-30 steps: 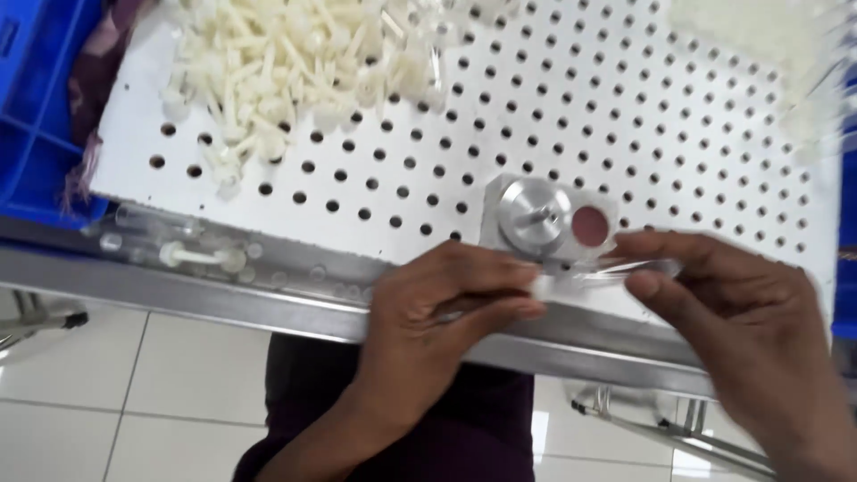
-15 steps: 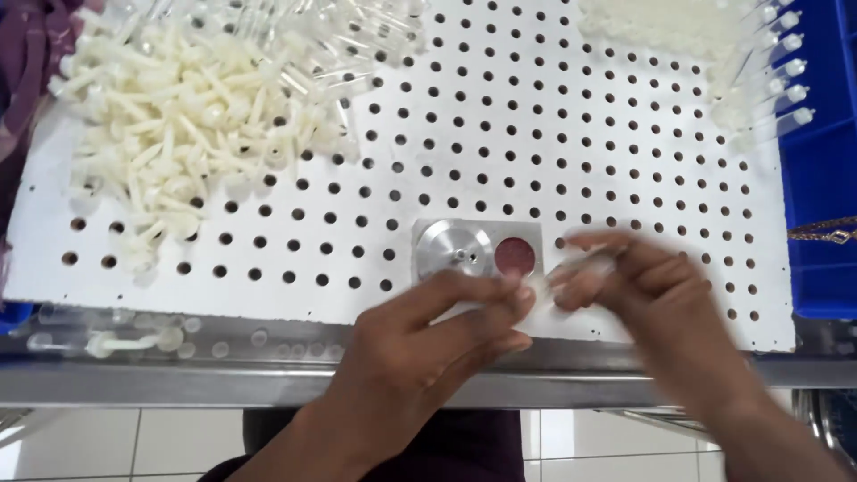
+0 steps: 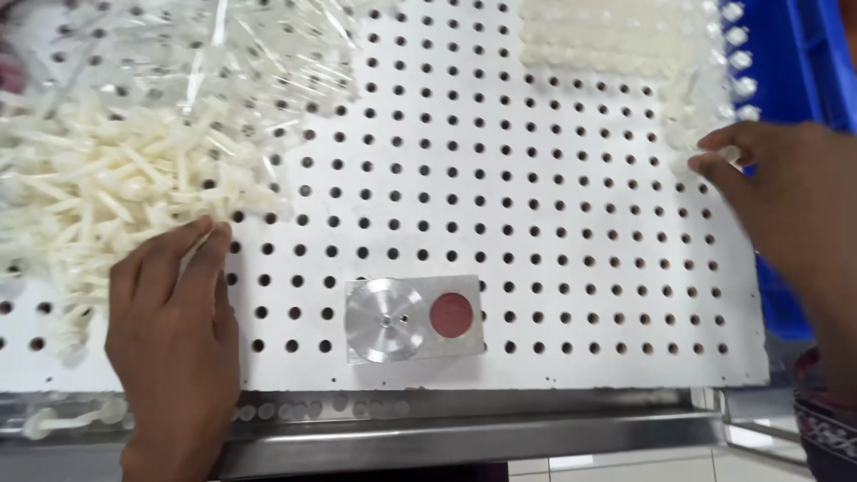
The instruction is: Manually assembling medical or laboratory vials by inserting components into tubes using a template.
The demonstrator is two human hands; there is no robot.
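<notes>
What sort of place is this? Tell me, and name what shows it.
Probably a small-parts assembly bench in a workshop or factory. A white perforated board bears a heap of cream plastic pieces, a metal fixture block sits at its front edge, and a blue bin stands alongside.

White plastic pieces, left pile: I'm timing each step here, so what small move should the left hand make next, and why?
Probably close the left hand on one piece; its fingertips rest at the edge of the white pile, apparently holding nothing.
</notes>
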